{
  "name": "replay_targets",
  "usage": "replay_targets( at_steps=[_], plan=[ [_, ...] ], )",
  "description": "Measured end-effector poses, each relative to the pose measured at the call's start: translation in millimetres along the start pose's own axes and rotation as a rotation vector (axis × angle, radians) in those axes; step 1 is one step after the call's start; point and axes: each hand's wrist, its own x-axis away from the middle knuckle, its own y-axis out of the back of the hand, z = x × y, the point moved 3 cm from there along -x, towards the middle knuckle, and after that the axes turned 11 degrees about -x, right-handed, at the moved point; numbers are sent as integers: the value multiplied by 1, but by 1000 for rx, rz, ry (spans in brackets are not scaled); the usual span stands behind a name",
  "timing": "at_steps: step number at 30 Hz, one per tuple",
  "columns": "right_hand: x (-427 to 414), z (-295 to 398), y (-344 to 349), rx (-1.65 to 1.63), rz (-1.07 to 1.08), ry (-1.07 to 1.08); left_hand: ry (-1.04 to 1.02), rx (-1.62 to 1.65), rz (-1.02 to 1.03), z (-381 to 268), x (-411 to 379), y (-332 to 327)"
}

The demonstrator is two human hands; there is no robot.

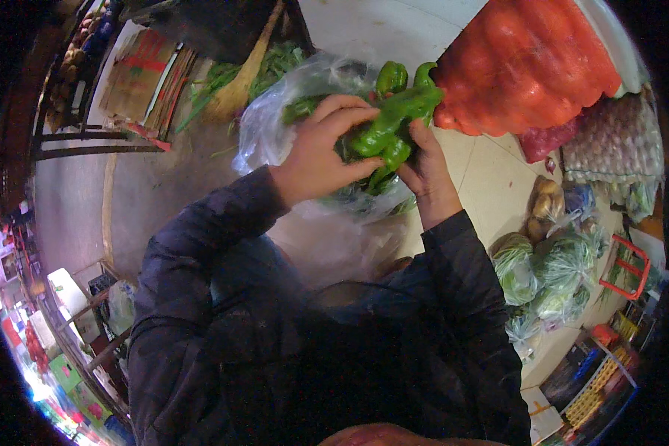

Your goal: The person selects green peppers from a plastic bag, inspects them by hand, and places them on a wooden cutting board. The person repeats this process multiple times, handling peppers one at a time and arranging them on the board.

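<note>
Several shiny green peppers are bunched between my two hands, above a clear plastic bag. My left hand curves around their left side, fingers over the top and thumb below. On the right side, my right hand grips them with its thumb up against the pepper skin. The bag lies spread on the floor before me, its mouth wide, and more green vegetables show inside it. My hands and the peppers hide much of its contents.
A red mesh sack of round produce stands just right of my hands. Garlic in a net sack lies beyond it. Bagged vegetables sit on the floor at right. A straw broom and flattened cardboard are at upper left.
</note>
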Motion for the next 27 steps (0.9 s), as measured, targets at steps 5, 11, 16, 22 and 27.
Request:
replay_targets(
  at_steps=[5,11,16,22,27],
  plan=[
    [3,5,-2,89,-13,10,186,268,81,60,-7,5],
    [-2,24,-10,-22,153,49,333,-370,759,242,36,-26],
    [1,21,-8,29,89,36,591,-649,422,316,66,-37],
    [5,19,-1,71,32,20,334,-642,386,301,45,-57],
    [9,25,6,81,36,56,120,-849,387,297,36,-69]
  ],
)
